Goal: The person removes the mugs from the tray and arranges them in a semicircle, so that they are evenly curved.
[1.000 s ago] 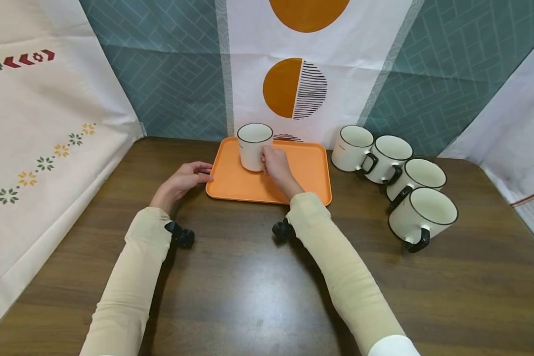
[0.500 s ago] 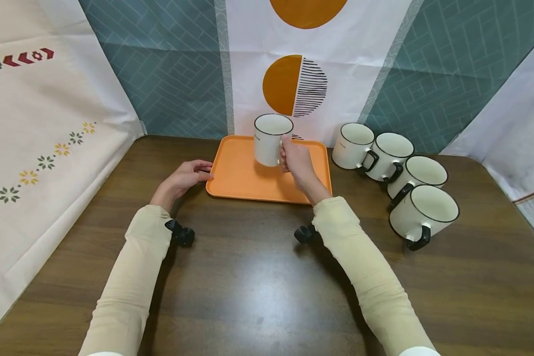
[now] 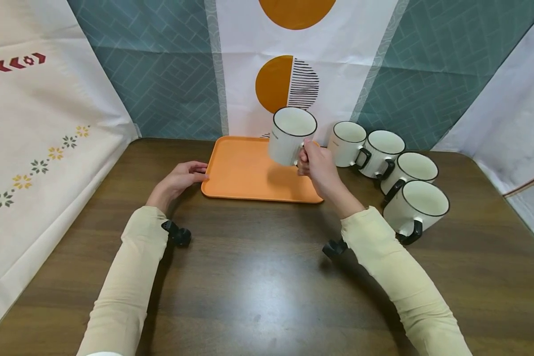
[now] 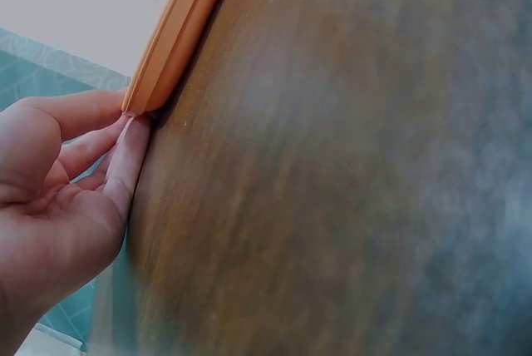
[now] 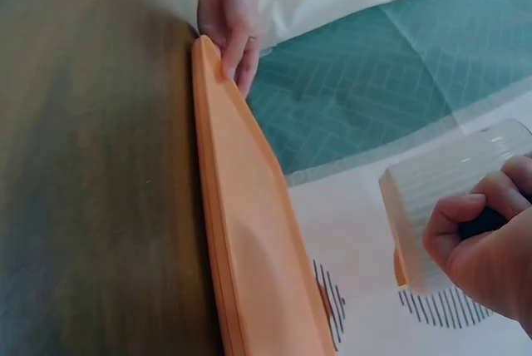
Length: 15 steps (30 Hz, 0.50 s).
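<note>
My right hand (image 3: 322, 173) grips a white mug (image 3: 283, 147) with a dark rim by its black handle. The mug hangs above the right half of the orange tray (image 3: 236, 170), casting a shadow on it. In the right wrist view the curled fingers (image 5: 453, 215) wrap the handle and hide most of it. At the tray's left edge my left hand (image 3: 175, 183) pinches the rim between thumb and fingers. The left wrist view shows the tray corner (image 4: 154, 81) between those digits, the tray lying flat on the table.
Several similar white mugs with black handles stand close together at the right, among them a rear mug (image 3: 348, 143) and a front mug (image 3: 414, 205). The wooden table (image 3: 249, 277) meets a patterned cloth backdrop (image 3: 160, 89) behind the tray. White cloth (image 3: 49, 222) borders the left side.
My right hand has lifted the mug off the tray and carried it up and to the right. My left hand has stayed at the tray's left edge. The view has shifted slightly.
</note>
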Each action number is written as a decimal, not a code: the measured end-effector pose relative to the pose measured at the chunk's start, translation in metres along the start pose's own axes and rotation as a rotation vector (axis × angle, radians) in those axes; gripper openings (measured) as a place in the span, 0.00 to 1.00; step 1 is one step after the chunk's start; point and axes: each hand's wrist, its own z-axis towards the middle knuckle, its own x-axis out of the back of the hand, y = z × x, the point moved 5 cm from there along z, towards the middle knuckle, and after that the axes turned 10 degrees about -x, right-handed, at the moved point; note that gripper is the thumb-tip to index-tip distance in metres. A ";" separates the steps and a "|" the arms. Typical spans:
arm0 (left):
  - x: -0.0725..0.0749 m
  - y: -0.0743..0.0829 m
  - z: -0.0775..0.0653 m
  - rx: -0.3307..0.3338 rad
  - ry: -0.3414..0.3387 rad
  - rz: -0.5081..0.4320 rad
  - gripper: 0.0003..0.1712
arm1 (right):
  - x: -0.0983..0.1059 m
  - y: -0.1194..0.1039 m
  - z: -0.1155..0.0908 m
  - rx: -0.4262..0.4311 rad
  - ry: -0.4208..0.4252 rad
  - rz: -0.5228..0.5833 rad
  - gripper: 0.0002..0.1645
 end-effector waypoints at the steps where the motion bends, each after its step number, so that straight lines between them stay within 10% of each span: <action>1: 0.000 0.000 0.000 -0.001 0.000 -0.002 0.30 | 0.002 0.000 -0.004 0.001 0.006 -0.010 0.26; 15: 0.000 -0.001 0.002 -0.013 -0.014 -0.013 0.31 | 0.046 0.019 -0.062 -0.015 0.054 -0.152 0.26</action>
